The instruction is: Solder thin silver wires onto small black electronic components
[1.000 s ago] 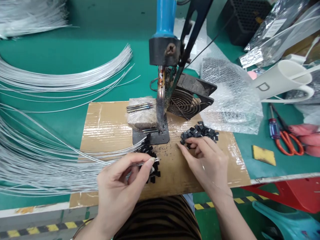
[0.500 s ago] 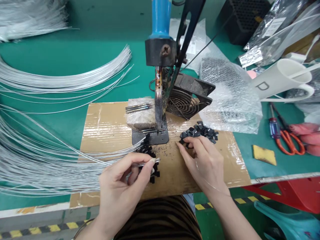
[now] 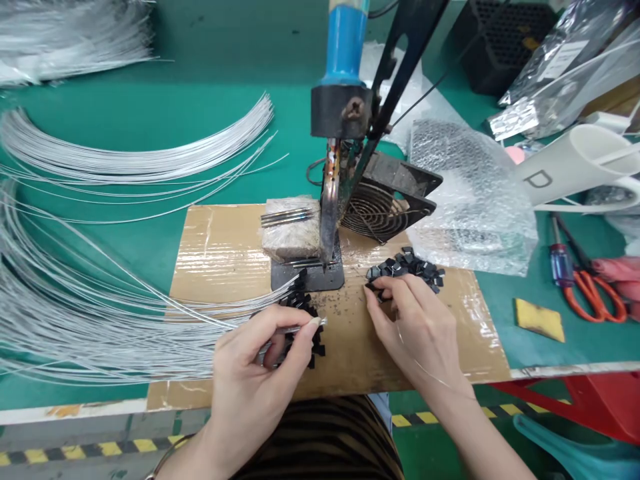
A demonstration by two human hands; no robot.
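My left hand (image 3: 265, 373) pinches thin white wires (image 3: 200, 319) between thumb and forefinger, their short ends sticking out past the fingertips. Beneath and behind it, more white wires end in small black plastic pieces (image 3: 299, 301) on the cardboard. My right hand (image 3: 423, 327) is at the near left edge of a pile of loose black plastic pieces (image 3: 415, 267). Its thumb and forefinger are closed on one small black plastic piece (image 3: 370, 287). Between and beyond the hands, the pointed tip of a blue-handled soldering iron (image 3: 329, 220) points down over a dark metal plate (image 3: 280, 277).
A cardboard sheet (image 3: 210, 247) covers the work spot. A wrapped block (image 3: 290, 237) and a small fan (image 3: 385, 200) flank the iron. Bundled white wires (image 3: 150, 160) lie left. Bubble wrap (image 3: 465, 193), a yellow sponge (image 3: 540, 320), orange-handled scissors (image 3: 595, 297) and a white mug (image 3: 565, 167) are right.
My right thumb and forefinger have closed on a black plastic piece at the pile's edge. The left hand keeps its pinch on the wires. The whole view has shifted slightly.
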